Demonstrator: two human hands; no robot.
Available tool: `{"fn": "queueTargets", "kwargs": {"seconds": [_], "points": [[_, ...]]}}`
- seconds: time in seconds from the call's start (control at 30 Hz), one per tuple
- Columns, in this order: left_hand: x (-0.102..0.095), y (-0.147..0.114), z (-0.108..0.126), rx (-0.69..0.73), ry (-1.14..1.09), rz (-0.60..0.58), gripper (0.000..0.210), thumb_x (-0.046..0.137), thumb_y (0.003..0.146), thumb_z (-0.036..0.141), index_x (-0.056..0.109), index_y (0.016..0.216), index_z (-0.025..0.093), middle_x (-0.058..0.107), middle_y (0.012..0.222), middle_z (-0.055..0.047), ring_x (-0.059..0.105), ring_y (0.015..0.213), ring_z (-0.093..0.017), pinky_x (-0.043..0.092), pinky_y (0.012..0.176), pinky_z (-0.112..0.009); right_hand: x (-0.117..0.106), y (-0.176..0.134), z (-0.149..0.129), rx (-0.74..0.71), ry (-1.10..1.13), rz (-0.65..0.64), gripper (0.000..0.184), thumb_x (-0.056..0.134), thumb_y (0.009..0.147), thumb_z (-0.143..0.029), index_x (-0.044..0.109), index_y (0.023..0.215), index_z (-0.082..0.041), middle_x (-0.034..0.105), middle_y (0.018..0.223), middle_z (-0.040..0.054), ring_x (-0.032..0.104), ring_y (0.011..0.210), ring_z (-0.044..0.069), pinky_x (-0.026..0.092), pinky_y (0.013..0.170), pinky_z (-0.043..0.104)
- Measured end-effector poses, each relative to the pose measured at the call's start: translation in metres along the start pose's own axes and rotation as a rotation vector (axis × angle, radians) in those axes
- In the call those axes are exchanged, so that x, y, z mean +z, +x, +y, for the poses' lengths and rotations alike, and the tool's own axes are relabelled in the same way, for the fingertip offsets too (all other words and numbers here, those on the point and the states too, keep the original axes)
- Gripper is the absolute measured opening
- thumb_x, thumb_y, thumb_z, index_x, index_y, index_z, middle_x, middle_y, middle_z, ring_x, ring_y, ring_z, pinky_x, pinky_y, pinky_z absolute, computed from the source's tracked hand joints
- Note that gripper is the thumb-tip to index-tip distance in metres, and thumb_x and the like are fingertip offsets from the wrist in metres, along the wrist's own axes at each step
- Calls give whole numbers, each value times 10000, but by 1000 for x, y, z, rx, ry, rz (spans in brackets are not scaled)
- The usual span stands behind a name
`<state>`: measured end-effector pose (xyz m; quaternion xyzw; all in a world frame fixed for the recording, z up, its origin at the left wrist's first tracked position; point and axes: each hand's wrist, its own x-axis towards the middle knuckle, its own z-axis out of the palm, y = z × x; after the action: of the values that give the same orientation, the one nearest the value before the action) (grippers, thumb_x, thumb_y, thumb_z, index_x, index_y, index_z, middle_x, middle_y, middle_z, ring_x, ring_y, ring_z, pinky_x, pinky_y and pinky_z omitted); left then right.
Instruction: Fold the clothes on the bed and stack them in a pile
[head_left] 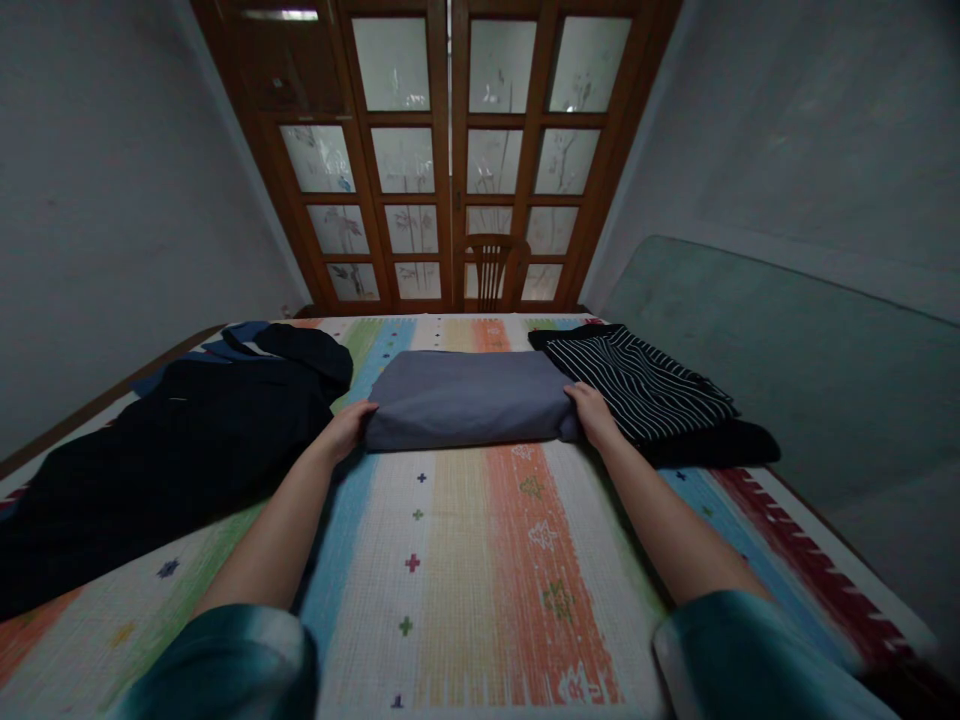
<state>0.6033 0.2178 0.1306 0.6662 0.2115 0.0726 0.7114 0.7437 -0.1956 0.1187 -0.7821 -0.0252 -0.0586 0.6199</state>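
Observation:
A grey-blue folded garment [469,400] lies flat in the middle of the bed, shaped into a wide rectangle; its exact kind does not show. My left hand [351,428] grips its left end, fingers closed at the edge. At the opposite end, my right hand [592,410] pinches the right edge, thumb and fingers on the cloth. Just beyond my right hand is a stack of folded clothes, with a black-and-white striped garment [637,380] on top and black cloth [712,445] under it. Dark clothes [180,450] lie loosely heaped to the left of my left hand.
A striped, patterned bedspread [465,580] covers the bed under everything. Behind the far edge stand a wooden chair [491,265] and wooden doors with glass panes [405,160]. A pale green board [787,350] lines the right side, against the wall.

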Motion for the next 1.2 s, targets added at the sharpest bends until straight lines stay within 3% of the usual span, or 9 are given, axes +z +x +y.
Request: {"fn": "queueTargets", "kwargs": {"seconds": [0.1, 0.27, 0.4, 0.57, 0.67, 0.8, 0.9, 1.07, 1.2], "points": [[-4, -19, -10, -9, 71, -122, 378, 765, 582, 453, 703, 818, 164, 734, 804, -54, 678, 776, -207, 514, 731, -293, -11, -20, 11, 93, -50, -132, 364, 626, 632, -561, 580, 690, -204, 603, 668, -8, 542, 705, 172, 410, 676, 276], [-4, -31, -12, 71, 180, -128, 435, 765, 555, 578, 701, 712, 178, 719, 745, -56, 651, 764, -222, 496, 709, -301, -23, -38, 8, 56, 17, -361, 390, 681, 606, -562, 622, 744, -203, 660, 752, 27, 595, 799, 191, 446, 772, 299], [-10, -32, -14, 146, 283, -47, 451, 695, 578, 638, 612, 580, 194, 612, 595, -9, 551, 616, -165, 420, 588, -265, -35, -43, 9, 36, -24, -317, 389, 634, 621, -596, 557, 643, -215, 588, 644, 2, 559, 693, 169, 425, 670, 274], [-20, -37, -22, 205, 522, -112, 456, 598, 674, 588, 398, 496, 220, 385, 478, 46, 375, 484, -113, 306, 511, -253, -45, -47, 20, -11, -396, -346, 342, 539, 687, -515, 469, 534, -218, 462, 516, -20, 457, 545, 142, 339, 548, 267], [-19, -38, -20, 305, 666, -24, 322, 592, 702, 482, 441, 583, 225, 467, 560, 17, 476, 558, -153, 378, 574, -280, -43, -46, 14, -136, -695, -298, 249, 542, 712, -426, 601, 686, -185, 591, 657, 39, 540, 644, 186, 402, 626, 297], [9, -37, -3, 549, 988, 219, 269, 564, 768, 343, 597, 974, 174, 631, 992, -123, 583, 991, -298, 441, 891, -408, -17, -42, -11, -430, -860, -159, 468, 528, 790, -382, 624, 1159, -111, 633, 1126, 169, 560, 1065, 292, 413, 942, 386], [53, -31, 6, 597, 1223, 96, 396, 496, 844, 366, 596, 1160, 149, 603, 1204, -156, 520, 1166, -315, 370, 1037, -425, 26, -39, -33, -524, -901, -218, 498, 444, 881, -402, 581, 1271, -124, 594, 1241, 168, 488, 1205, 308, 349, 1044, 420], [114, -10, -10, 414, 1412, -56, 752, 392, 872, 631, 384, 1459, 162, 319, 1545, -181, 263, 1422, -364, 225, 1129, -533, 93, -34, -36, -373, -1084, -389, 654, 313, 935, -588, 414, 1453, -202, 375, 1516, 134, 274, 1402, 344, 212, 1118, 519], [106, 6, -27, 328, 1466, -62, 899, 308, 811, 780, 317, 1508, 212, 216, 1593, -143, 144, 1465, -371, 102, 1149, -591, 90, -20, -8, -231, -1160, -428, 767, 237, 920, -666, 294, 1517, -187, 215, 1591, 133, 180, 1452, 341, 144, 1144, 523]]}}
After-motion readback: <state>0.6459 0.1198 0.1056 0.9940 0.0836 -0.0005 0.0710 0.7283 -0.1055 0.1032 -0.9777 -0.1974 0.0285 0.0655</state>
